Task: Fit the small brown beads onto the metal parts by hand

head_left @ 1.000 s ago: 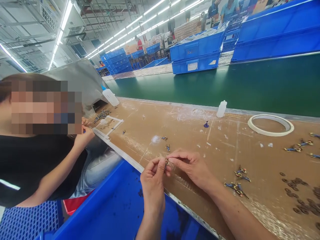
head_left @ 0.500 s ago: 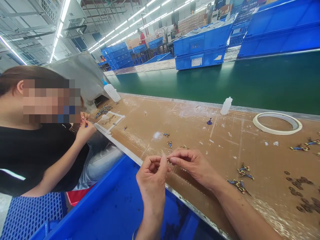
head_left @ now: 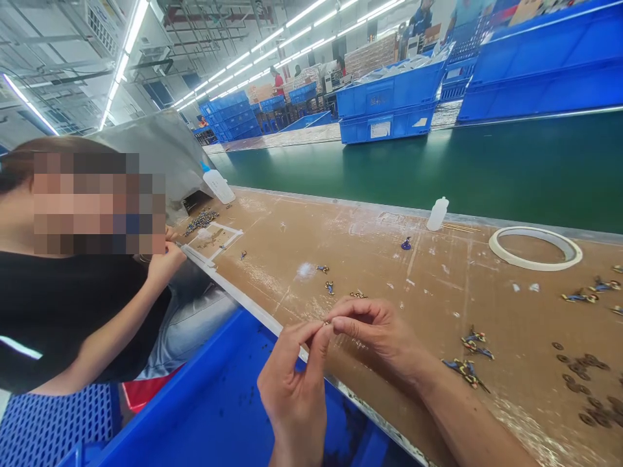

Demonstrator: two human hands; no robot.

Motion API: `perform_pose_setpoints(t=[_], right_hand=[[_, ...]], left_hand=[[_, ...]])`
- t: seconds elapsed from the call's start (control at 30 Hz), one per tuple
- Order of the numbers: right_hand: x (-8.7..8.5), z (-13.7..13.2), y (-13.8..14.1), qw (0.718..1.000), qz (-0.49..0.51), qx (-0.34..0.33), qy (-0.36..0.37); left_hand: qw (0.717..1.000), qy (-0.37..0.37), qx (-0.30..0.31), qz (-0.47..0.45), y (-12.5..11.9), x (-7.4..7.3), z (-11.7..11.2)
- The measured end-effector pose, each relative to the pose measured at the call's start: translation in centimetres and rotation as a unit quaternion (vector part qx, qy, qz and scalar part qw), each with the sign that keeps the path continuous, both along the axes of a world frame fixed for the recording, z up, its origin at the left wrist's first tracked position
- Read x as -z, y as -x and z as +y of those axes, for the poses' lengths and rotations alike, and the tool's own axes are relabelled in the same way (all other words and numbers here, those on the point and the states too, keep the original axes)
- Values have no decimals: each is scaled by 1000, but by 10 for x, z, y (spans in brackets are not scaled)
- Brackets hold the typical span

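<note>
Fingertips of my left hand (head_left: 296, 383) and my right hand (head_left: 374, 331) meet in a pinch above the table's near edge. Both hands are closed around something tiny, mostly covered by the fingers, so its kind cannot be told. Just beyond them lie small painted figurines (head_left: 329, 287) in blue and yellow. To the right of my right hand is a loose cluster of similar figurines (head_left: 464, 371). Farther right, small dark round discs (head_left: 579, 370) are spread out. One figurine on a blue base (head_left: 406, 243) stands upright toward the back.
A brown-covered table (head_left: 292, 227) stretches ahead, with a white bottle (head_left: 438, 214), thin sticks (head_left: 460, 227) and a tape roll (head_left: 496, 250) along its back. A blue bin (head_left: 214, 395) sits below the near edge. At left, a co-worker (head_left: 73, 311) works beside another figurine pile (head_left: 200, 222).
My left hand has turned, its fingers straighter and its pinch closer to the right fingertips. Both hands have dropped slightly in view. The co-worker's hands have shifted a little.
</note>
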State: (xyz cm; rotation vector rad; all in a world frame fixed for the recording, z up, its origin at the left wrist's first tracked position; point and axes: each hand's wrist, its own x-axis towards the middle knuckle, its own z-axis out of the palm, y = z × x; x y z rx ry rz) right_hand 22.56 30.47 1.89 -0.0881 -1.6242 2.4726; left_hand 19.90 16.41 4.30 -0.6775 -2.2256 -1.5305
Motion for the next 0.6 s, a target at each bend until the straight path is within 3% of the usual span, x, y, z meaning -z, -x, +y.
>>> perform_pose_setpoints(t=[0.2, 0.6], right_hand=[[6, -4, 1, 999, -4, -15, 50], [8, -3, 0, 998, 34, -23, 48]], left_hand=[[990, 47, 20, 131, -2, -5, 0], [953, 92, 54, 284, -2, -3, -10]])
